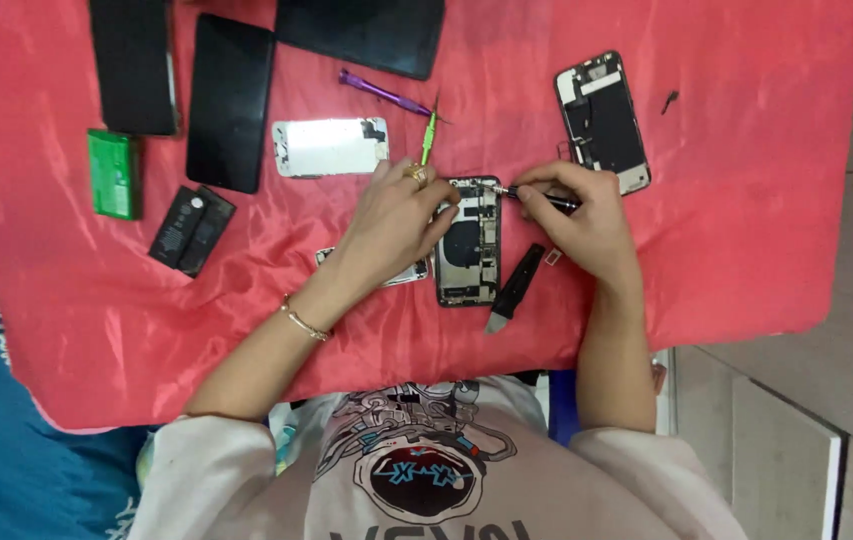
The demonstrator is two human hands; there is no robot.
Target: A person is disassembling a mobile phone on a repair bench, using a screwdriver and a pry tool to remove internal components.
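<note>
— Two hands at centre frame?
— Yes: left hand (pixel 398 215) steadies an opened phone (pixel 469 241) on the red cloth (pixel 746 250); right hand (pixel 576 215) grips a screwdriver (pixel 536 196), tip on its top. Insides exposed, parts remaining inside.

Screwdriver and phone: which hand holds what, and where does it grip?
The right hand pinches the screwdriver around its dark handle. The left hand steadies the opened phone at its top left edge.

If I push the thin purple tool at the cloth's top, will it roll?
The thin purple tool looks round and slim, so it probably rolls easily. The glossy red cloth seems slippery. It likely feels light and stiff.
</note>
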